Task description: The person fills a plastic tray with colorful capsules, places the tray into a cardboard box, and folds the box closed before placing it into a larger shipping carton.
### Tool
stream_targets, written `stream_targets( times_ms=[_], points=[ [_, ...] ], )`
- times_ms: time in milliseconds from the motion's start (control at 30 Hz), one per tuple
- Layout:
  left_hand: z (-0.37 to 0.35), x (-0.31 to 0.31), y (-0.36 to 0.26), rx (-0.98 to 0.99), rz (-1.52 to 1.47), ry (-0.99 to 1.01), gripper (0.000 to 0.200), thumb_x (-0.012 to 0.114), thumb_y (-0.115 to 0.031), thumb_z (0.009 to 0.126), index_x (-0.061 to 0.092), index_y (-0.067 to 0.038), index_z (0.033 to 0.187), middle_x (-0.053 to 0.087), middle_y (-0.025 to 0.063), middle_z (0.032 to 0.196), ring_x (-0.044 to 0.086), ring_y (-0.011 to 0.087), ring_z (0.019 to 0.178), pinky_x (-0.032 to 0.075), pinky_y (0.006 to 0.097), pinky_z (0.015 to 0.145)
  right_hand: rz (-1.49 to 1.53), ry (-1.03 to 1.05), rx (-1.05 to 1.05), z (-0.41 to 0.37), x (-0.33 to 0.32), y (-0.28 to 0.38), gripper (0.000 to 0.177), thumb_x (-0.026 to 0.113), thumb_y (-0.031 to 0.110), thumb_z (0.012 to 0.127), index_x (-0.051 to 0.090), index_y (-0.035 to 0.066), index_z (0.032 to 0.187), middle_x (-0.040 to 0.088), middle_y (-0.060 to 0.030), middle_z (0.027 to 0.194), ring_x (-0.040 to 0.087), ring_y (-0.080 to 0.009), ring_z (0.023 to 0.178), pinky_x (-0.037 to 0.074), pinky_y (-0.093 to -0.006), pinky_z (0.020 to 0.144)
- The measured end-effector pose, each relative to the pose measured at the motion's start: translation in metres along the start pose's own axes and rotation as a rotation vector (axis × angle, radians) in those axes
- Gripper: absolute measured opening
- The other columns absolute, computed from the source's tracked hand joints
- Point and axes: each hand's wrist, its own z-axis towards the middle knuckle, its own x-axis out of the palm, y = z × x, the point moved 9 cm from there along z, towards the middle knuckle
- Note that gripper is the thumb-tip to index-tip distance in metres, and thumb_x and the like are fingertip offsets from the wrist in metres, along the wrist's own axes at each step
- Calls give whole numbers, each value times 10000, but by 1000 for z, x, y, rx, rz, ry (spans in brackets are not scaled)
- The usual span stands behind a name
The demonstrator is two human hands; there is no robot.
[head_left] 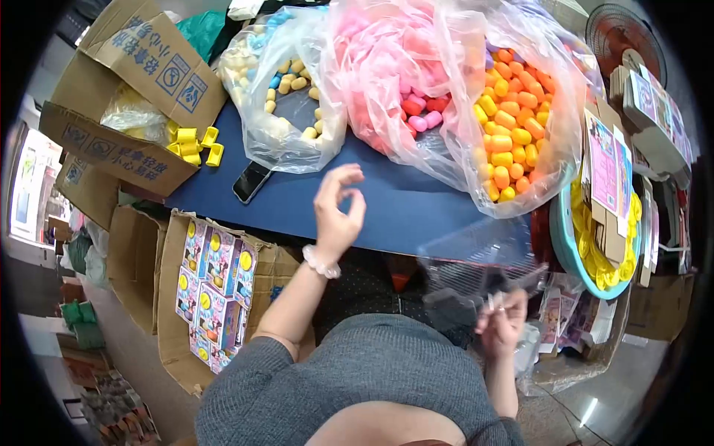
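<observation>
My left hand [341, 212] is raised over the front edge of the blue table [401, 212]. Its fingers are bent and apart, with nothing visible between them. A beaded bracelet circles that wrist. Low on the right, the fingers of my right hand [502, 323] are closed on a clear plastic tray [465, 286], which tilts in front of the table's edge. Ahead of my left hand sits a clear bag of cream and blue capsules [297, 83]. A bag of pink and red capsules [420, 108] stands in the middle, beside a bag of orange and yellow capsules [509, 123].
A black phone [251, 182] lies near yellow plastic pieces [195, 145] and an opened carton [141, 97]. Printed boxes [216, 282] fill a carton at my left. On the right are a turquoise basket [569, 241], stacked printed cards [613, 167] and a fan [625, 37].
</observation>
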Motion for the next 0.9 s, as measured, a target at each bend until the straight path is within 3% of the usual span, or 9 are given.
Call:
stream_targets(
  times_ms=[100, 233, 367, 500, 567, 733, 833, 867, 900],
  points=[
    [87, -58, 31, 164, 435, -104, 281, 546, 29, 850, 630, 17, 1118, 645, 188, 1083, 667, 328, 941, 558, 380, 810, 79, 73, 272, 39, 27, -91, 126, 603, 79, 974, 497, 28, 1020, 677, -206, 1004, 710, -262, 885, 608, -307, 737],
    [168, -69, 130, 77, 913, 221, 380, 614, -132, 842, 632, -1, 1198, 675, 231, 1107, 660, 392, 989, 532, 447, 874, 125, -54, 469, 50, 17, -160, 94, 557, 121, 1014, 538, 51, 1074, 653, -199, 1192, 675, -212, 1062, 571, -235, 833],
    [182, -46, 179, -209, 1011, 655, 283, 645, -227, 770, 753, -24, 934, 713, 237, 949, 693, 381, 923, 549, 434, 859, -396, -36, 706, 40, 5, -152, 359, 531, 184, 1034, 519, -35, 1318, 656, -186, 1215, 687, -218, 1041, 562, -254, 821],
    [240, -75, 201, -298, 935, 475, 321, 627, -251, 779, 735, 18, 917, 698, 266, 949, 685, 401, 928, 546, 463, 845, -814, 195, 862, 41, 9, -103, 276, 608, 131, 980, 653, -80, 1150, 734, -175, 986, 731, -206, 873, 579, -283, 733],
    [284, -103, 205, -177, 917, 138, 392, 539, -270, 842, 708, 71, 940, 675, 311, 971, 668, 438, 952, 534, 491, 849, -1007, 229, 646, 62, 21, -79, 228, 643, 92, 938, 685, -65, 1097, 749, -144, 892, 728, -166, 812, 568, -273, 720],
    [340, -128, 224, -419, 999, 97, 439, 447, -270, 875, 708, 52, 1020, 670, 277, 1102, 643, 434, 1060, 505, 477, 927, -1266, 270, 201, 119, 85, -24, 155, 662, 48, 882, 713, -23, 1010, 740, -146, 860, 732, -221, 775, 554, -284, 714],
    [314, -65, 143, -213, 1028, 688, 378, 511, -296, 869, 716, 15, 935, 715, 236, 997, 690, 361, 877, 532, 427, 813, -1266, 410, 98, 161, 114, -7, 124, 678, 33, 851, 725, 7, 963, 734, -129, 849, 730, -253, 749, 557, -302, 699],
    [292, -49, 90, -141, 664, 880, 296, 580, -269, 869, 693, 0, 916, 722, 151, 872, 657, 226, 718, 521, 350, 694, -1328, 430, -58, 181, 129, 0, 125, 678, 13, 843, 722, 13, 959, 728, -118, 823, 725, -248, 729, 554, -299, 679],
    [306, -64, 56, -108, 475, 768, 271, 597, -254, 874, 688, -6, 932, 699, 113, 813, 630, 181, 694, 504, 324, 659, -1327, 426, -138, 204, 141, -1, 134, 675, 2, 841, 717, 14, 968, 724, -121, 824, 722, -252, 730, 554, -301, 672]
  ],
)
